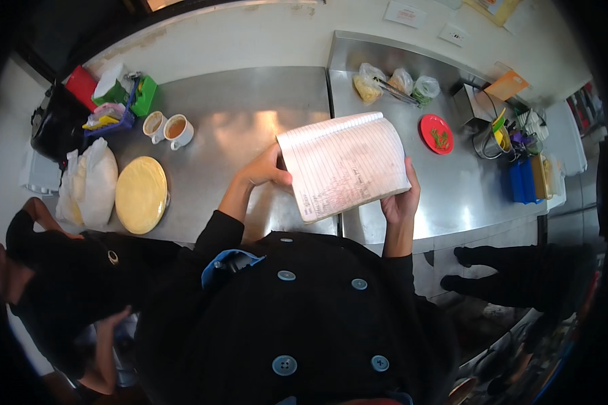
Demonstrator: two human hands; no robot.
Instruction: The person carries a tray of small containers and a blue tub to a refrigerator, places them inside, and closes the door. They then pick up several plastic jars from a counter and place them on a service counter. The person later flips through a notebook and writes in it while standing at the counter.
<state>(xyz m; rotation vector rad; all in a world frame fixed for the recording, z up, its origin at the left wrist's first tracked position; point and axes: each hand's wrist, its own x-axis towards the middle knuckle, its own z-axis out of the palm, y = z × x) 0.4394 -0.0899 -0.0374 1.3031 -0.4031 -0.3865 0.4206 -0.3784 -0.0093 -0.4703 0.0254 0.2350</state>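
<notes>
A ruled paper notebook [344,157] with handwriting on its page is held tilted above the steel counter [228,111]. My left hand [268,169] grips its left edge, thumb on the page. At the lower right corner my right hand [404,197] has hold of the notebook, its fingers partly hidden behind it. To the right of the notebook lies a red plate [436,134] with green leaves on it. Beyond the notebook stand several tied plastic bags of food [369,83] with metal tongs [397,92] across them.
Two cups [178,131] of brown liquid, a round yellow board or lid [142,195] and a white plastic bag [93,182] are on the left. A metal container of utensils [491,142] and a blue bin [524,181] stand right. Co-workers [66,283] are at left and right [511,276].
</notes>
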